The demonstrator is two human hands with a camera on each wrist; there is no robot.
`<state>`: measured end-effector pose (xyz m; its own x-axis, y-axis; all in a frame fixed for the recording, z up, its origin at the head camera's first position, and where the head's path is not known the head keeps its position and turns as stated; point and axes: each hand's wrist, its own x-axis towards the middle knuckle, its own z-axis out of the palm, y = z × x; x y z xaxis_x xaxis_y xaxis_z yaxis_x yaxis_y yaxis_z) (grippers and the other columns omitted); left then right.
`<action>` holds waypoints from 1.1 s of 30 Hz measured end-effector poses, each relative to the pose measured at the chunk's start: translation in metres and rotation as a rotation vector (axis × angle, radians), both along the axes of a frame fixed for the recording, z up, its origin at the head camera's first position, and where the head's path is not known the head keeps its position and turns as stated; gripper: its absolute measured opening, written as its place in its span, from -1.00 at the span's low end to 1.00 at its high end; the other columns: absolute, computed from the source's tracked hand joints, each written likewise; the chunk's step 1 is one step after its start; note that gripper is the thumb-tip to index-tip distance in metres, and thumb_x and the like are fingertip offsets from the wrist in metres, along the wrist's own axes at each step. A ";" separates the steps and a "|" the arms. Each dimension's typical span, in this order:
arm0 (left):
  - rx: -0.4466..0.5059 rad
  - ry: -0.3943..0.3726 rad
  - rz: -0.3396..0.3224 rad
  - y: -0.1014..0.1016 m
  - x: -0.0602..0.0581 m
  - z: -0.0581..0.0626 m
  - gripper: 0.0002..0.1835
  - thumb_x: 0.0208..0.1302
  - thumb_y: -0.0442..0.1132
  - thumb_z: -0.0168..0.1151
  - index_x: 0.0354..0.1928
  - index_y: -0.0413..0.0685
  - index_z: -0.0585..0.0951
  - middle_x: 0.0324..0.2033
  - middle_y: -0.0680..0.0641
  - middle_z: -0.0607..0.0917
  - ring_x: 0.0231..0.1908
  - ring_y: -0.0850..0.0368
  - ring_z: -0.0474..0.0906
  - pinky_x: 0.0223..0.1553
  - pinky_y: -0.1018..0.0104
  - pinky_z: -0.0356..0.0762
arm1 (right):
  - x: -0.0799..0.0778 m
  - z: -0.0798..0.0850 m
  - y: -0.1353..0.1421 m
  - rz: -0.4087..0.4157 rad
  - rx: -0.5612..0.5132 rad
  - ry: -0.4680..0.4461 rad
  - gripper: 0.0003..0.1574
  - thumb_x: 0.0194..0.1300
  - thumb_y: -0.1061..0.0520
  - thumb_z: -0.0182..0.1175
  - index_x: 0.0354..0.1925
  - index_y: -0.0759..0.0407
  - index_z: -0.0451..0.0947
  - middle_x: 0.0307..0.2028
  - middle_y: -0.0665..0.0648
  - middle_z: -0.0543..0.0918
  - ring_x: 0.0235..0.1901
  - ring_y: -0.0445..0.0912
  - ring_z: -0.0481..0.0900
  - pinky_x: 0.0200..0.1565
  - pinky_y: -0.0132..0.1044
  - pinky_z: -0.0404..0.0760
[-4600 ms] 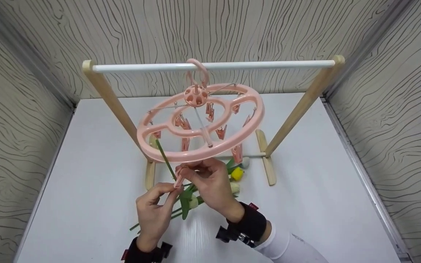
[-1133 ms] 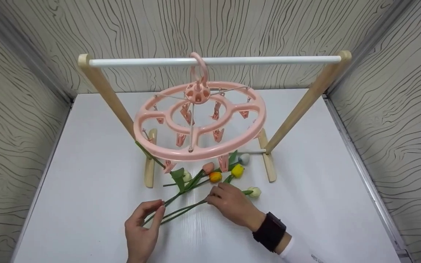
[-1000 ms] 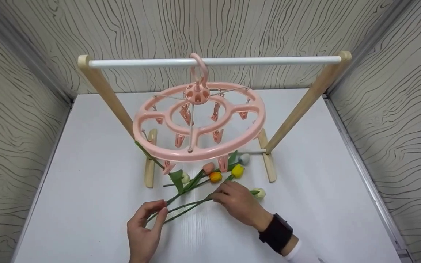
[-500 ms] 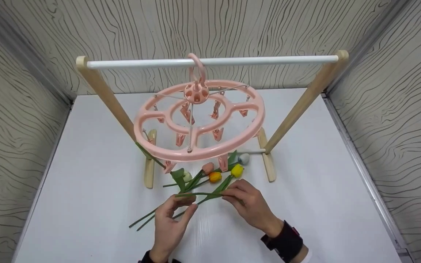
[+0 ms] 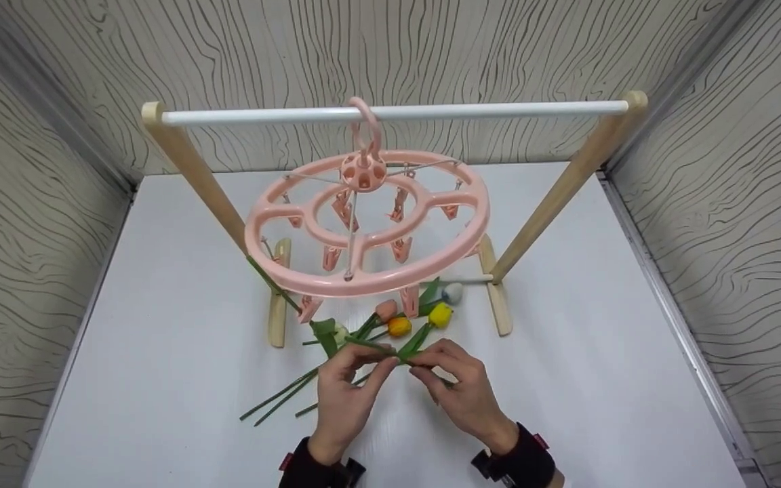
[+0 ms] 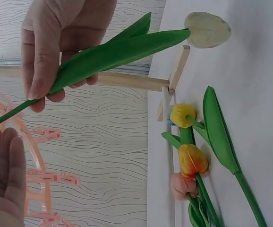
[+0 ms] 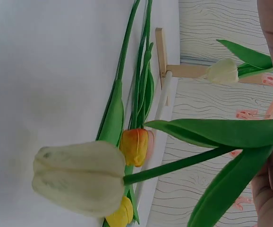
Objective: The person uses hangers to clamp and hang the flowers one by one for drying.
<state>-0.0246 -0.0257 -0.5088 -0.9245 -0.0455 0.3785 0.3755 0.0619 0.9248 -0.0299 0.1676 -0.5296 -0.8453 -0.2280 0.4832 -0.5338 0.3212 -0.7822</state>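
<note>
A white artificial tulip [image 7: 80,177] with green leaves is raised off the table. My right hand [image 5: 465,386] pinches it at the base of its leaves, thumb against fingers. In the left wrist view its bloom points away from the right hand. My left hand [image 5: 346,393] meets the same stem [image 5: 363,343], which runs over the index finger with the thumb tip close against it. Above both hands hangs a pink round clip hanger [image 5: 367,288]. One of its front clips [image 5: 308,308] grips another white tulip [image 7: 223,72] by the stem.
On the white table [image 5: 587,379] lie a yellow tulip [image 5: 440,315], an orange tulip [image 5: 399,327], a pink tulip [image 5: 386,311] and a pale blue tulip [image 5: 453,293]. The hanger hooks on a white bar [image 5: 499,110] between wooden posts [image 5: 560,196].
The right hand has lifted the white tulip from the table beside the others. My left hand has moved right, from the stems on the table to the raised stem. Earlier, both hands were at a clip.
</note>
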 end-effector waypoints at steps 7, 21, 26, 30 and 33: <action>0.050 0.084 -0.038 0.003 -0.006 0.006 -0.76 0.18 -0.59 0.45 -0.22 -0.14 0.73 -0.30 -0.16 0.82 -0.22 0.36 0.76 -0.21 0.36 0.82 | 0.003 0.005 -0.006 0.010 -0.076 -0.008 -0.75 0.34 0.34 0.40 -0.09 0.07 0.77 -0.26 0.15 0.74 -0.21 -0.18 0.74 -0.15 -0.43 0.78; -0.003 0.186 -0.052 -0.012 -0.011 0.038 -0.71 0.13 -0.65 0.45 -0.22 -0.15 0.74 -0.32 -0.15 0.83 -0.24 0.30 0.78 -0.19 0.40 0.82 | -0.017 0.069 0.020 0.059 -0.173 0.048 -0.61 0.23 0.54 0.35 -0.01 0.28 0.74 -0.18 0.18 0.76 -0.13 -0.12 0.76 -0.01 -0.44 0.78; -0.030 0.227 -0.047 -0.017 -0.014 0.048 -0.78 0.16 -0.57 0.48 -0.21 -0.16 0.75 -0.32 -0.16 0.83 -0.22 0.25 0.80 -0.15 0.40 0.83 | -0.029 0.094 0.018 0.101 -0.191 0.022 -0.58 0.20 0.60 0.32 0.02 0.41 0.70 -0.14 0.20 0.76 -0.08 -0.19 0.76 0.04 -0.42 0.79; -0.039 0.258 -0.055 -0.020 -0.017 0.056 -0.78 0.16 -0.58 0.47 -0.20 -0.18 0.75 -0.31 -0.19 0.83 -0.21 0.22 0.81 -0.16 0.40 0.83 | -0.040 0.106 0.014 0.150 -0.181 -0.020 -0.52 0.22 0.57 0.33 0.12 0.44 0.64 -0.06 0.22 0.77 -0.04 -0.19 0.77 0.08 -0.42 0.78; -0.045 0.272 -0.064 -0.022 -0.019 0.061 -0.77 0.16 -0.59 0.46 -0.20 -0.18 0.75 -0.30 -0.17 0.83 -0.23 0.18 0.81 -0.17 0.41 0.82 | -0.047 0.113 0.011 0.179 -0.147 -0.099 -0.49 0.28 0.48 0.36 0.20 0.37 0.61 0.02 0.09 0.78 0.01 -0.21 0.76 0.12 -0.38 0.78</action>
